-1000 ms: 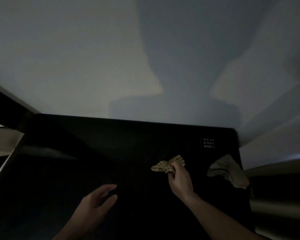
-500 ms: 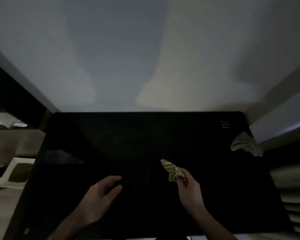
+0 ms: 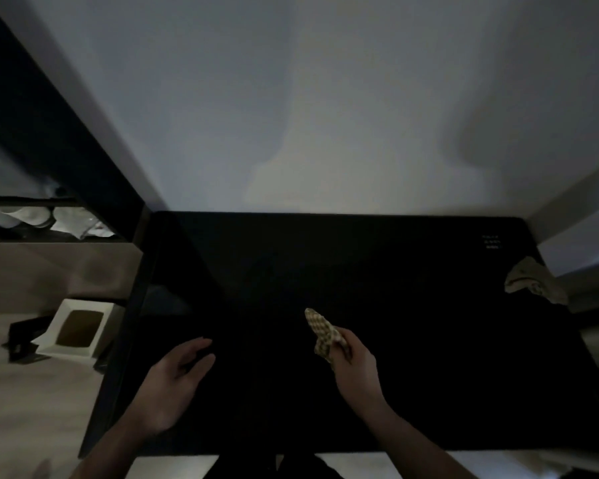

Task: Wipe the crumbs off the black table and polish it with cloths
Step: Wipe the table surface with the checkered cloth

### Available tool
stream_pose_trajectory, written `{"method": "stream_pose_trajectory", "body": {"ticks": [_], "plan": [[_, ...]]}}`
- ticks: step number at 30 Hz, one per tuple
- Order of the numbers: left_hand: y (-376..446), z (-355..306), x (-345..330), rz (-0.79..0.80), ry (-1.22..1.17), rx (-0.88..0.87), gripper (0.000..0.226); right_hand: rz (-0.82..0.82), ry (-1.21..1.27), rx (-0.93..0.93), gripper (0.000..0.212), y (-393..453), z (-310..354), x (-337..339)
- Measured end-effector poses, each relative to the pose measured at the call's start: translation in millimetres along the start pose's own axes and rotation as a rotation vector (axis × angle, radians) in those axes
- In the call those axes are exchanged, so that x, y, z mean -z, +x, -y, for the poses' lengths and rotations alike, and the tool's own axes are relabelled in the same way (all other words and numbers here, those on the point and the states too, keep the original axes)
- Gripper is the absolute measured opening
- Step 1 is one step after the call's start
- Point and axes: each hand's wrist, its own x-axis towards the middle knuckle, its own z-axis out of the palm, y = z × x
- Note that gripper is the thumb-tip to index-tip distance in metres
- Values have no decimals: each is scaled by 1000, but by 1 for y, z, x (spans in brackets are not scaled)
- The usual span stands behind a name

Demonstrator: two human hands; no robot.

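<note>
- Dim lighting throughout; I see a pale wall [image 3: 325,98] behind a black table [image 3: 429,357] whose far edge meets it.
- I note the right hand [image 3: 357,371] over the middle of the table, its fingers closed around a checked cloth [image 3: 322,331].
- One end of that checked cloth sticks out beyond the fingertips, pointing away from the person and slightly to the left of the grip; the rest is bunched inside the fist.
- I cannot tell whether the free end of the cloth touches the tabletop or hangs just above it.
- Left of the grip, well apart from it, the left hand [image 3: 173,385] lies spread with fingers extended and loosely parted, holding nothing. It sits low over the table near the left edge; contact with the surface cannot be confirmed.
- Far to the right of the grip and farther from the person, a second cloth [image 3: 533,281], plain and crumpled, rests at the right edge of the table, partly draped over it.
- Beyond that second cloth, near the far right corner, I see small white lettering [image 3: 491,242] on the tabletop; it is too small to read.
- Crumbs cannot be made out on the dark surface.
- Left of the table, on the floor, stands a white box [image 3: 78,328] with a brown inside.
</note>
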Motion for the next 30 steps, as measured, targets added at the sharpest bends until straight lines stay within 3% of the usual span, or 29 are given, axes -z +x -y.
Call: {"method": "stream_pose_trajectory", "body": {"ticks": [4,10,14,21,23,27,30], "plan": [[-1,31,30,22,-30,83,32,75,-1,-23,30,12,19,-35],[57,94,91,-94,53,182,27,141,24,-40,27,40,66,-101],[127,128,124,-175,277,146,56,65,-59,1,32,75,93,-153],[206,176,121,-119,150,229,70,-179,-237,238,46,159,142,-244],[207,185,113,-191,104,176,69,-138,-292,274,49,181,143,-275],[209,195,109,-258,124,116,73,166,-662,401,57,191,116,-339],[211,196,110,-258,158,97,71,150,-731,351,71,186,110,-361]]}}
